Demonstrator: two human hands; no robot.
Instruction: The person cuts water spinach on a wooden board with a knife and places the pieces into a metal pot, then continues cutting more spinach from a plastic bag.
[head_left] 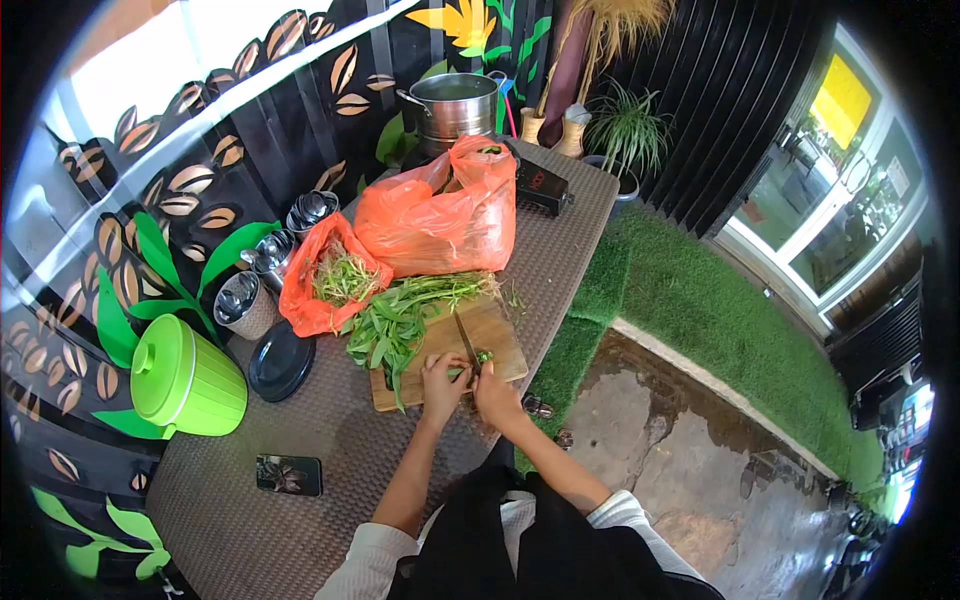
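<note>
My right hand (pixel 494 396) is closed around the handle of a knife (pixel 465 336), whose blade points away from me over a wooden cutting board (pixel 508 350). Beside it, my left hand (pixel 443 388) has its fingers curled on the board, pinching a bit of green stem and leaf. Small cut green pieces (pixel 485 356) lie against the blade. A bunch of leafy greens (pixel 388 330) covers the board's far left part, its stems reaching right. Behind it, an orange plastic bag (pixel 298 290) stands open with root ends and trimmings (pixel 345 275) inside.
A larger orange bag (pixel 430 222) and a steel pot (pixel 455 105) stand farther back. On the left are cutlery holders (pixel 243 308), dark plates (pixel 281 362) and a lime-green lidded bucket (pixel 190 380). A phone (pixel 289 475) lies near me on the woven-textured table (pixel 230 535).
</note>
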